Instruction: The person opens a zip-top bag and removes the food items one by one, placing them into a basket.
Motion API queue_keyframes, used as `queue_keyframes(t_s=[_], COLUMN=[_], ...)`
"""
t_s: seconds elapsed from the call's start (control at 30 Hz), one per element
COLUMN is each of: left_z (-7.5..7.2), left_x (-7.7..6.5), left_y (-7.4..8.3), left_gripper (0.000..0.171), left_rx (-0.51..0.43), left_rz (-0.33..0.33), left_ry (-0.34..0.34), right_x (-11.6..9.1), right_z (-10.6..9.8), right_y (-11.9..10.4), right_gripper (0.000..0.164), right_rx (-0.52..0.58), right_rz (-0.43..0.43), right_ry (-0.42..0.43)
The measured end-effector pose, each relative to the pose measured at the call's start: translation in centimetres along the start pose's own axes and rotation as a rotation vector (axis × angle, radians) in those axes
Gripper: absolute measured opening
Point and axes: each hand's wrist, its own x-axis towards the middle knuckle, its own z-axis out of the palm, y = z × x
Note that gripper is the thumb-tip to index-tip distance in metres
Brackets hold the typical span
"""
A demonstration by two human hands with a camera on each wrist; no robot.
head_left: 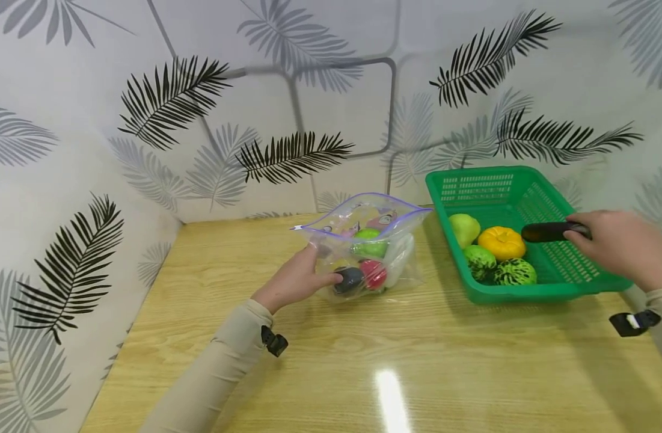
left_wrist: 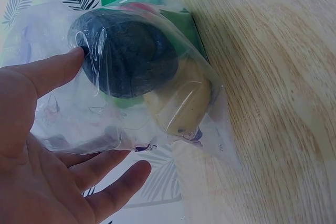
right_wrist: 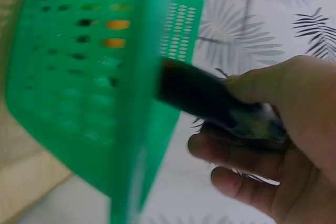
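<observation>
In the head view my left hand [head_left: 295, 278] grips the side of a clear zip bag [head_left: 412, 264] with a purple-edged open mouth. Its thumb presses on a dark oval fruit [left_wrist: 126, 51] through the plastic, while the other fingers lie behind the bag. Also inside are a green fruit [head_left: 371, 242], a red round one [head_left: 374, 273] and a tan one [left_wrist: 181, 98]. Over the right part of a green basket [head_left: 542, 291], my right hand [head_left: 623, 243] holds a long, dark eggplant [head_left: 544, 232] by one end, pinched between thumb and fingers.
Inside the basket sit a yellow-green pear-like fruit [head_left: 465, 230], an orange pumpkin [head_left: 502, 242] and two green mottled gourds [head_left: 514, 272]. The basket stands at the back right of the wooden table [head_left: 309, 373], near the leaf-patterned wall [head_left: 341, 108].
</observation>
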Motion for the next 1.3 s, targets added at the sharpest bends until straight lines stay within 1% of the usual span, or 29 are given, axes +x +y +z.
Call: queue_keyframes(t_s=[0.1,0.17,0.2,0.23,0.33,0.47,0.53,0.6,0.63,0.7,0.73,0.83,0.87,0.93,1.0,1.1,1.17,1.23,1.3], left_z=[-0.1,-0.1,-0.2,-0.2,-0.2,-0.1,-0.1,-0.1,-0.2,-0.2,-0.3,-0.3,-0.4,-0.4,-0.4,-0.3,-0.3,-0.3,-0.3], left_x=[-0.2,-0.3,-0.3,-0.3,-0.3,-0.3,-0.3,-0.3,-0.3,-0.4,-0.4,-0.4,-0.5,-0.5,-0.5,-0.5,-0.5,-0.4,-0.4], left_y=[-0.2,-0.3,-0.3,-0.3,-0.3,-0.2,-0.2,-0.1,0.0,0.0,0.0,-0.1,-0.1,-0.1,-0.2,-0.2,-0.2,-0.2,-0.2], left_gripper=[0.071,0.071,0.071,0.071,0.07,0.072,0.072,0.072,0.071,0.071,0.071,0.073,0.073,0.073,0.072,0.072,0.072,0.072,0.071], left_rx=[-0.005,-0.006,-0.006,-0.01,-0.014,-0.02,-0.015,-0.012,-0.008,-0.008,-0.009,-0.015,-0.019,-0.02,-0.024,-0.039,-0.046,-0.043,-0.034], left_rz=[-0.004,0.003,0.007,0.012,0.017,0.016,0.014,0.013,0.012,0.008,0.006,0.0,-0.002,-0.002,0.003,0.016,0.021,0.022,0.025], left_ry=[0.0,-0.001,-0.001,-0.002,-0.006,-0.013,-0.017,-0.021,-0.022,-0.024,-0.024,-0.021,-0.021,-0.017,-0.014,-0.013,-0.015,-0.013,-0.01], right_x=[-0.1,-0.2,-0.2,-0.2,-0.3,-0.4,-0.4,-0.1,0.1,0.7,1.1,2.6,3.1,4.3,5.7,7.5,8.9,10.1,11.4], right_z=[1.0,1.5,1.7,1.9,2.2,2.5,2.5,2.1,1.6,0.3,-0.5,-3.0,-3.7,-4.8,-5.5,-5.8,-5.6,-5.3,-4.8], right_y=[0.4,0.4,0.5,0.5,0.5,0.0,-0.5,-1.6,-2.3,-4.4,-5.6,-10.0,-11.6,-14.6,-17.3,-20.8,-22.7,-24.0,-24.9], right_gripper=[0.038,0.039,0.039,0.04,0.039,0.038,0.037,0.036,0.035,0.031,0.03,0.023,0.023,0.023,0.024,0.023,0.02,0.021,0.025], right_rx=[-0.008,0.006,0.015,0.021,0.054,0.07,0.077,0.093,0.102,0.138,0.157,0.224,0.245,0.278,0.31,0.313,0.307,0.28,0.252], right_rz=[0.005,0.006,0.002,-0.003,-0.019,-0.033,-0.038,-0.045,-0.057,-0.095,-0.128,-0.264,-0.315,-0.421,-0.527,-0.656,-0.713,-0.719,-0.696], right_ry=[-0.083,-0.121,-0.125,-0.128,-0.174,-0.278,-0.294,-0.278,-0.25,-0.159,-0.104,0.075,0.119,0.171,0.197,0.192,0.152,0.052,-0.105])
